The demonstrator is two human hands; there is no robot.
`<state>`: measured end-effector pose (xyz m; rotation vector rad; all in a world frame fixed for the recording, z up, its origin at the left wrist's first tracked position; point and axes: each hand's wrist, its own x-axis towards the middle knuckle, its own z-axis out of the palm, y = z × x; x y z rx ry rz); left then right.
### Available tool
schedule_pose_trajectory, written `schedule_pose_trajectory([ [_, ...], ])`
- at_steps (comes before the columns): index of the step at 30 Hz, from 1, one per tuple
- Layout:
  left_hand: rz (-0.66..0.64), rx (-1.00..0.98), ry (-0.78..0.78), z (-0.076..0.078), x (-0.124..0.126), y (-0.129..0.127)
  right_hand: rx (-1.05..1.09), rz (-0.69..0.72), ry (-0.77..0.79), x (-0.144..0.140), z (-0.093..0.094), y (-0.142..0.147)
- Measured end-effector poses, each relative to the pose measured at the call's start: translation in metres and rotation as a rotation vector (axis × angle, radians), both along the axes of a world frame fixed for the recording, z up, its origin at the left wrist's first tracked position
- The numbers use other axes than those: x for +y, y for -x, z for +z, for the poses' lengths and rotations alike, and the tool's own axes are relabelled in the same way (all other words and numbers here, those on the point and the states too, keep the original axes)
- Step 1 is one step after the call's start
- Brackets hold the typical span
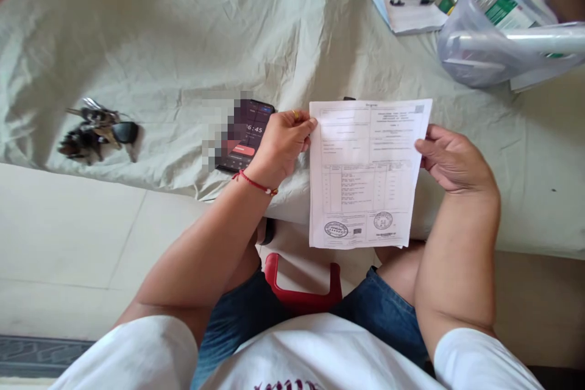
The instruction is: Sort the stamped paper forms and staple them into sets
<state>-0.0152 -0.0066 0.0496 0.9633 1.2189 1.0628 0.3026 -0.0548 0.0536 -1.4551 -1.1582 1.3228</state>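
A printed document [365, 177] with a table of rows and round stamps near its bottom is held up in front of me. It looks like more than one sheet. My left hand [286, 140] pinches its left edge near the top, thumb on the paper. On the opposite edge, my right hand [450, 155] grips the paper between thumb and fingers. A smartphone [247, 134] with a timer on its screen lies just left of my left hand, partly behind it and blurred out along one side.
A bunch of keys [100, 131] rests on the cloth-covered surface [183, 42] at the left. At the upper right are a notepad [411, 18] with a pen and a translucent plastic tub [475, 55] holding papers and a bottle. A red stool [301, 298] shows between my legs.
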Motion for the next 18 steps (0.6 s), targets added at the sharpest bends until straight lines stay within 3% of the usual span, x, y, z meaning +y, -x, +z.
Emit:
schedule_pose_trajectory([
  [3,0.047,-0.026,0.017,0.000,0.004,-0.004,-0.037,-0.017,0.025,0.002,-0.005,0.003],
  [6,0.026,-0.067,0.009,-0.001,0.005,-0.008,0.011,-0.082,-0.088,0.007,-0.010,0.002],
  [11,-0.200,-0.095,0.016,-0.008,-0.003,-0.013,0.065,-0.164,-0.223,0.019,-0.014,-0.005],
  [15,-0.358,-0.145,0.128,-0.017,-0.014,-0.012,0.080,-0.213,-0.240,0.023,-0.017,-0.005],
  [18,-0.402,-0.187,0.225,-0.022,-0.019,-0.011,0.108,-0.267,-0.223,0.022,-0.015,0.000],
])
